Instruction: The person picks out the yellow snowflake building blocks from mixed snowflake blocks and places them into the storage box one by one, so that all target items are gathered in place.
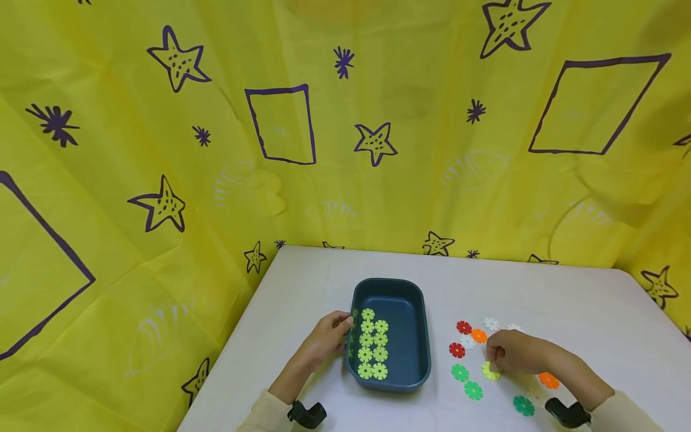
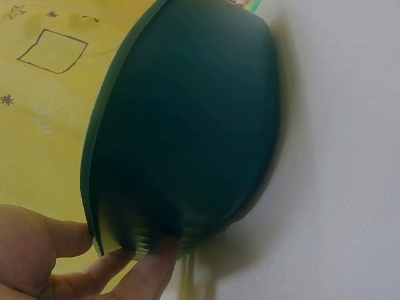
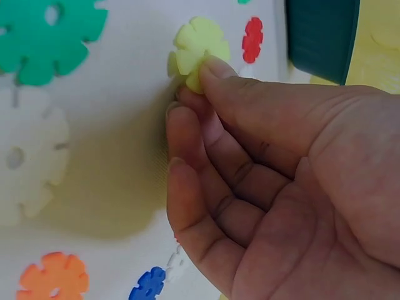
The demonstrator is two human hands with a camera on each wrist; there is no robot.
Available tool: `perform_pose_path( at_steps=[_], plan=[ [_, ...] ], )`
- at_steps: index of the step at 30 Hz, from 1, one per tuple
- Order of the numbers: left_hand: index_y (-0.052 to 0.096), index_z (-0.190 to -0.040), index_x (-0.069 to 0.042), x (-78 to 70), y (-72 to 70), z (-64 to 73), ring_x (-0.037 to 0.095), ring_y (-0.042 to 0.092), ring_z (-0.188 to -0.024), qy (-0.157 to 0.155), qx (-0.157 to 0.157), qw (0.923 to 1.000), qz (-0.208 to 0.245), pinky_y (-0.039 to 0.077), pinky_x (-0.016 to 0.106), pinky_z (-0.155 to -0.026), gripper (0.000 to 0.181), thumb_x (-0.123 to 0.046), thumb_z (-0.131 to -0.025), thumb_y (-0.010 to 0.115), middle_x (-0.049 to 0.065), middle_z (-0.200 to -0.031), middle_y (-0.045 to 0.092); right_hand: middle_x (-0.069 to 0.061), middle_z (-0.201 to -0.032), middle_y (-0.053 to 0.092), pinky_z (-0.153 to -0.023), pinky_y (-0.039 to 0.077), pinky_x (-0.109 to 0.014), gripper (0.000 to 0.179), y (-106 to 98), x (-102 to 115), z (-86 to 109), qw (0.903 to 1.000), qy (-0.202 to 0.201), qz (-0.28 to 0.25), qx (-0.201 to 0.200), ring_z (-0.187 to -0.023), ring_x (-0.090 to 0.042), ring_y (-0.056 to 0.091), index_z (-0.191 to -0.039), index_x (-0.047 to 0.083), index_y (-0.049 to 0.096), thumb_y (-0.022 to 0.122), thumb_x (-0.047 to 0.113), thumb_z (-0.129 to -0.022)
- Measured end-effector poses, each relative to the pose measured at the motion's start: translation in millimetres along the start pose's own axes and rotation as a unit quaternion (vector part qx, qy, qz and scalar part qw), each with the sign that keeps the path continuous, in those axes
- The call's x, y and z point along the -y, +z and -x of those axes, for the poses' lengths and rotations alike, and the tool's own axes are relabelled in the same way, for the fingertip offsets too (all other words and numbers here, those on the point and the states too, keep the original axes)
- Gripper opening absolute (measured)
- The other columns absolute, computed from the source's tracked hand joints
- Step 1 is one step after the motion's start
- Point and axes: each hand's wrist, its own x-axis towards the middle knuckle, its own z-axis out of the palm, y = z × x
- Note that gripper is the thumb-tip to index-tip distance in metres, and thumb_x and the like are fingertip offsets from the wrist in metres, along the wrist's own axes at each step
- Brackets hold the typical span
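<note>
A dark teal rectangular tub (image 1: 411,336) stands on the table with two columns of yellow-green notched discs (image 1: 380,339) along its left side. My left hand (image 1: 329,333) grips the tub's left rim; in the left wrist view the thumb lies at the rim and the fingers touch the outer wall (image 2: 187,125). To the right of the tub, my right hand (image 1: 515,351) pinches a yellow notched disc (image 3: 201,47) between thumb and forefinger, low over the tabletop. Its other fingers are curled in.
Around the right hand lie loose notched discs: red (image 1: 457,350), orange (image 1: 549,380), white (image 1: 491,324) and green (image 1: 473,390). A blue disc (image 3: 148,284) shows in the right wrist view. A yellow patterned curtain (image 1: 335,198) borders the white table (image 1: 318,276).
</note>
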Motion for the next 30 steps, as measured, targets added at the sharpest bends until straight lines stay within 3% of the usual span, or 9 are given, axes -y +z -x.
perform_pose_path(
  at_steps=[7,14,23,30],
  plan=[
    [0.056,-0.141,0.007,-0.1,-0.2,0.6,0.031,0.063,-0.122,-0.001,0.001,1.0000,0.004,0.061,0.047,-0.097,0.042,-0.024,-0.112,0.054,0.023,-0.140,0.060,-0.001,-0.084,0.056,-0.066,0.039,-0.024,0.011,-17,10,-17.3,0.9994,0.031,0.016,0.005,-0.080,-0.019,0.050,-0.089,0.010,0.065,0.071,0.003,-0.095],
    [0.057,-0.140,0.006,0.0,-0.4,0.0,0.030,0.063,-0.121,-0.003,0.002,1.0000,0.008,0.060,0.047,-0.097,0.041,-0.024,-0.112,0.054,0.022,-0.138,0.061,-0.002,-0.084,0.060,-0.069,0.052,-0.030,0.010,-44,33,-37.3,0.9987,0.048,0.019,0.002,-0.077,-0.019,0.054,-0.093,0.010,0.066,0.076,0.007,-0.094],
    [0.057,-0.139,0.007,1.1,-2.2,-0.7,0.027,0.064,-0.119,0.006,0.010,0.9998,0.016,0.061,0.043,-0.096,0.041,-0.023,-0.112,0.053,0.022,-0.136,0.062,-0.008,-0.092,0.067,-0.083,0.059,-0.042,0.005,-83,79,-73.7,0.9991,0.006,0.026,0.034,-0.085,-0.020,0.061,-0.098,0.005,0.067,0.072,0.006,-0.098],
    [0.055,-0.141,0.008,1.3,-2.3,-1.9,0.029,0.063,-0.122,0.008,0.014,0.9997,0.020,0.061,0.043,-0.096,0.043,-0.023,-0.112,0.053,0.024,-0.139,0.061,-0.006,-0.095,0.071,-0.088,0.061,-0.040,0.006,-85,102,-112.9,0.9976,-0.019,0.014,0.065,-0.090,-0.022,0.066,-0.099,0.005,0.070,0.071,0.011,-0.100]
  ],
)
